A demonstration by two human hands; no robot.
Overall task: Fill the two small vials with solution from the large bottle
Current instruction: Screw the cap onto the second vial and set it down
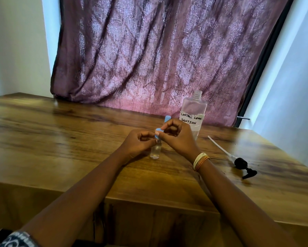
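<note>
A small clear vial point(156, 150) stands upright on the wooden table point(60, 139) with clear liquid low inside. My left hand point(139, 142) grips its neck from the left. My right hand point(176, 135) pinches a blue cap point(158, 131) at the vial's top. Behind my right hand a second blue-topped vial point(167, 118) shows only its tip; the rest is hidden. The large clear bottle point(194, 113), labelled contact lens solution, stands uncapped behind my right hand.
A black pump head with its long white tube point(238, 163) lies on the table to the right. A purple patterned curtain point(158, 50) hangs behind the table. The table's front edge runs below my forearms.
</note>
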